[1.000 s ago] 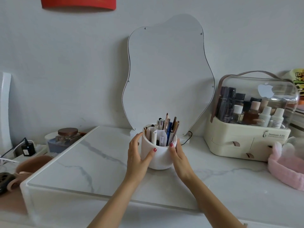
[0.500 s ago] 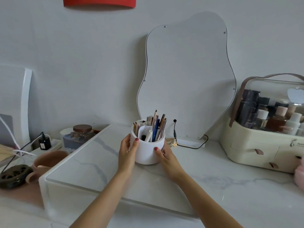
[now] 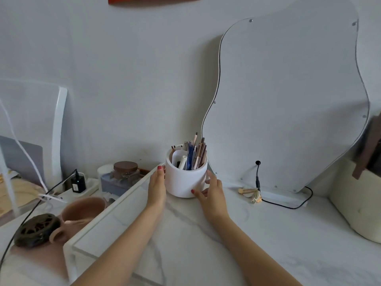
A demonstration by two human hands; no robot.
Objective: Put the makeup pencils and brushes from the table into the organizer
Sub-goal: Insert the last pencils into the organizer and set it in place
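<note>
Both hands cup the white organizer [image 3: 186, 178]: left hand [image 3: 157, 187] at its nine o'clock, right hand [image 3: 212, 193] at four o'clock, fingers loosely curved. It has slid left along the tabletop [image 3: 206, 234] toward the edge, pencils and brushes [image 3: 195, 154] upright inside.

Matt white organizer [image 3: 185, 182], marbled table [image 3: 247, 234]

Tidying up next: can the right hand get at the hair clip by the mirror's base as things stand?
Probably yes. The right hand rests against the white organizer, and the hair clip lies just to its right on bare marble, with nothing between them.
</note>
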